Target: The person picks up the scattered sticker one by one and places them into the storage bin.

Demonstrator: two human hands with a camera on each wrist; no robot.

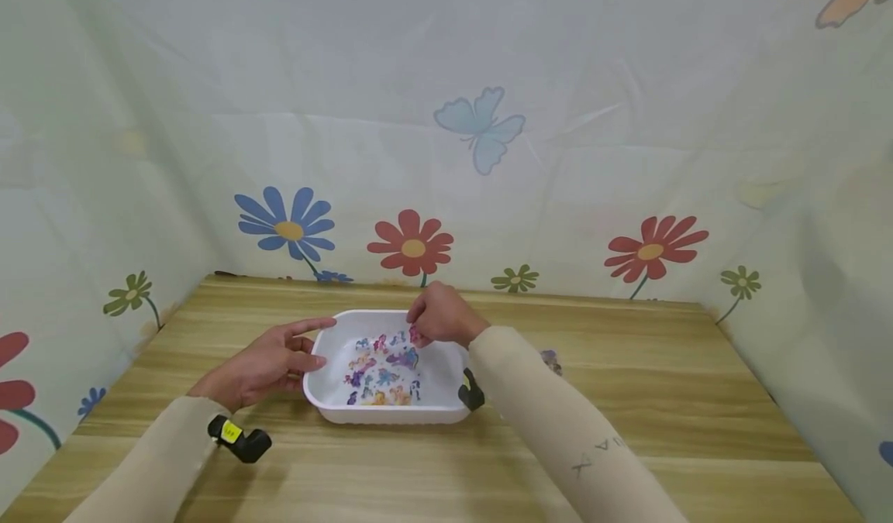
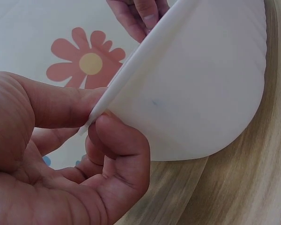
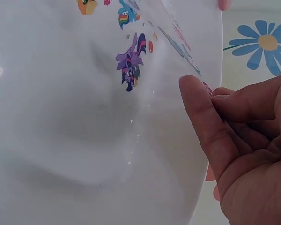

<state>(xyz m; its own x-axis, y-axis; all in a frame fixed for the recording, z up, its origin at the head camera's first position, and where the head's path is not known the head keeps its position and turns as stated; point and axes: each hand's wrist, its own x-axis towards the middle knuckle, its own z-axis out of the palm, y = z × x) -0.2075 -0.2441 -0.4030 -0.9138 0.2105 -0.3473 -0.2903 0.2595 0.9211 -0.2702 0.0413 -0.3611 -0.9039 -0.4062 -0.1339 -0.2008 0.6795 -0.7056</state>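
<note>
A white plastic basin (image 1: 446, 414) stands on the wooden table. My left hand (image 1: 268, 360) grips its left rim, and in the left wrist view the thumb and fingers pinch the basin's edge (image 2: 131, 65). Over the basin's far right part, my right hand (image 1: 444, 315) pinches the edge of a clear sticker sheet between thumb and forefinger. The sheet (image 3: 180, 47) shows nearly edge-on in the right wrist view, with coloured streaks of print. Small colourful pony pictures (image 1: 387, 377) show inside the basin, among them a purple pony (image 3: 130, 65).
On the table (image 1: 628, 399), a small patterned thing (image 1: 551, 361) lies right of the basin, partly hidden by the right sleeve (image 1: 558, 407). A white curtain (image 1: 335, 159) with printed flowers and a butterfly hangs behind and at the sides. Black camera mounts sit on both wrists.
</note>
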